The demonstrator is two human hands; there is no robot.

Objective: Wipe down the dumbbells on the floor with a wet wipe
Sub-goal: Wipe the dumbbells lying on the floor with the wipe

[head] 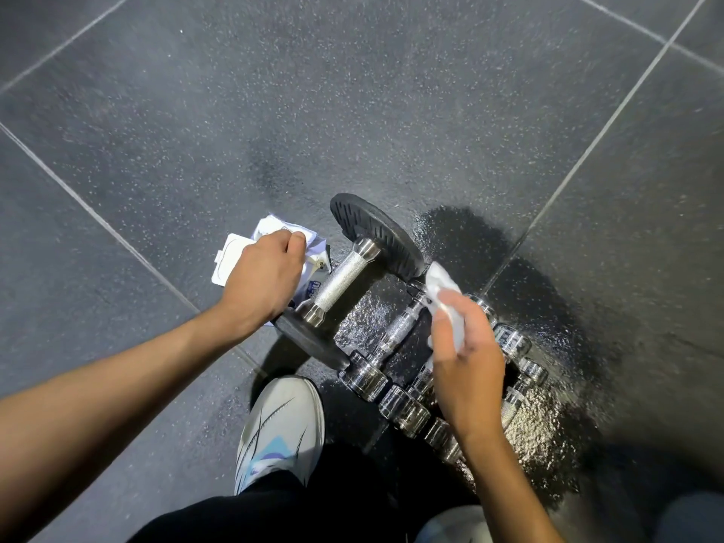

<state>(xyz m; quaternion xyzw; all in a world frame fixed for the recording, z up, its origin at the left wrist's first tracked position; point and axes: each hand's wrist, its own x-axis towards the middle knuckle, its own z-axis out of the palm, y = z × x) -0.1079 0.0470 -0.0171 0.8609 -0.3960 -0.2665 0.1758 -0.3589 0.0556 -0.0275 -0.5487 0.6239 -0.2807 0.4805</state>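
Several dumbbells (393, 333) lie side by side on the floor (156, 150), near and right of centre in the head view: one black-plated, the others small chrome, all likely heavy, rigid and slick (the knurled handles offer the surest hold). The right hand (466, 370) pinches the limp wet wipe (442, 286) over them; the left hand (262, 272) grips the wipes pack (274, 231) just left.

Black-plate dumbbell (344, 276), chrome dumbbells (391, 370) side by side; crumpled white wet wipe (446, 303) above chrome ones.
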